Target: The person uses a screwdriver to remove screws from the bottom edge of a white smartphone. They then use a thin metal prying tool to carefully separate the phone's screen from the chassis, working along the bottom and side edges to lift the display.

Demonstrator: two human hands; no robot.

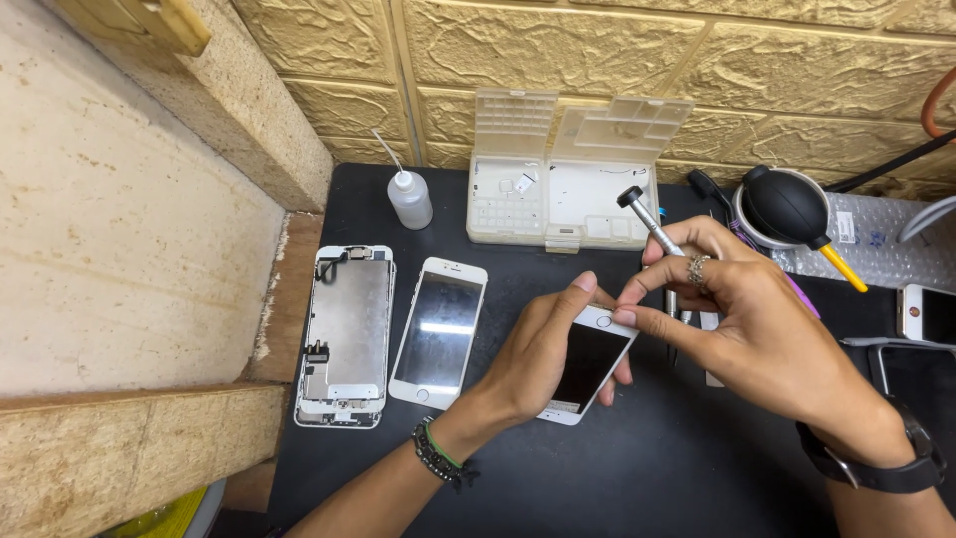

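Note:
My left hand cradles a white smartphone with a dark screen, tilted up off the black mat. My right hand grips a small silver screwdriver with a black cap, its shaft running down behind the fingers toward the phone's top end; its tip is hidden. The right index finger touches the phone's top edge near my left fingertips. I wear a ring and a black watch on the right, beaded bracelets on the left.
On the mat to the left lie a second white phone and a bare metal phone frame. Behind them stand a small squeeze bottle, an open white parts box and a black air blower. Another phone sits at the right edge.

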